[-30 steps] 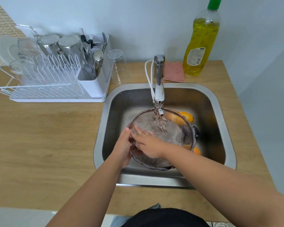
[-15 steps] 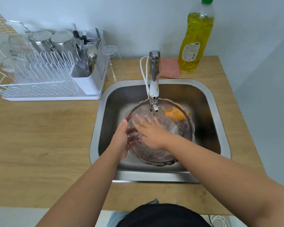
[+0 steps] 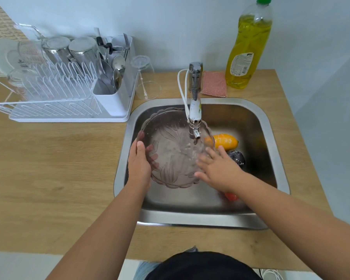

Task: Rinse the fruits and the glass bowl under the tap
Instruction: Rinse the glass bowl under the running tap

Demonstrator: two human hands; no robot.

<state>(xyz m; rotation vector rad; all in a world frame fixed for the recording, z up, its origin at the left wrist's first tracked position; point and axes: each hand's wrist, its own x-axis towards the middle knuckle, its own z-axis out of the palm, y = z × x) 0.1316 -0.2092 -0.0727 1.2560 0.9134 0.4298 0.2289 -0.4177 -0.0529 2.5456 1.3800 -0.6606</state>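
Nearest the person, both forearms reach over the front edge of the counter [image 3: 49, 178] into the steel sink [image 3: 271, 142]. The left hand [image 3: 138, 165] grips the near-left rim of the glass bowl [image 3: 170, 150], thumb on the outside and fingers showing through the glass, so this grip is clamped on the bowl and carries it tilted above the sink floor. The right hand [image 3: 217, 168] lies with fingers spread and straight against the bowl's right inner wall, rubbing rather than holding. Water from the tap [image 3: 194, 110] runs into the bowl. Beyond and beside the right hand, the fruits sit on the sink floor: an orange-yellow fruit [image 3: 224, 141], a dark fruit [image 3: 236, 157], and a red one [image 3: 231, 196] partly hidden under the wrist. The risk seems plain: wet glass held by one hand could slip and strike the steel or the tap spout, which sits very near the rim; it might also drop on the fruits. Farther back stand a dish rack [image 3: 59, 93], a sponge [image 3: 214, 84] and a soap bottle [image 3: 249, 47].
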